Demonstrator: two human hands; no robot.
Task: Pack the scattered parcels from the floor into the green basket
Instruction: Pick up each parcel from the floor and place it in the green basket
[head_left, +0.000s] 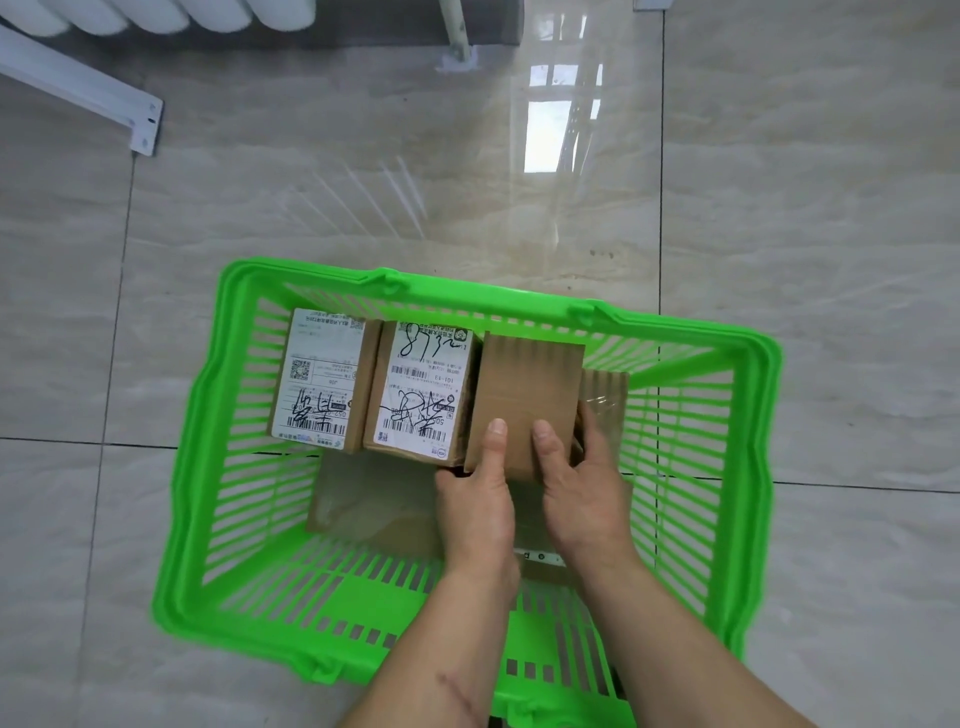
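The green basket (218, 467) stands on the tiled floor below me. Two cardboard parcels with white shipping labels sit side by side along its far wall: one at the left (324, 379) and one in the middle (423, 389). Both hands hold a plain brown parcel (524, 395) just right of the middle one. My left hand (475, 499) grips its near left corner with the thumb on top. My right hand (576, 488) grips its near right side. Another brown parcel (605, 389) shows behind it at the right. A flat taped parcel (374, 509) lies on the basket floor.
A white metal frame foot (143, 127) rests on the floor at the upper left, and a pale post base (460, 54) at the top centre. Glossy beige tiles surround the basket, with a bright window reflection (556, 130) beyond it.
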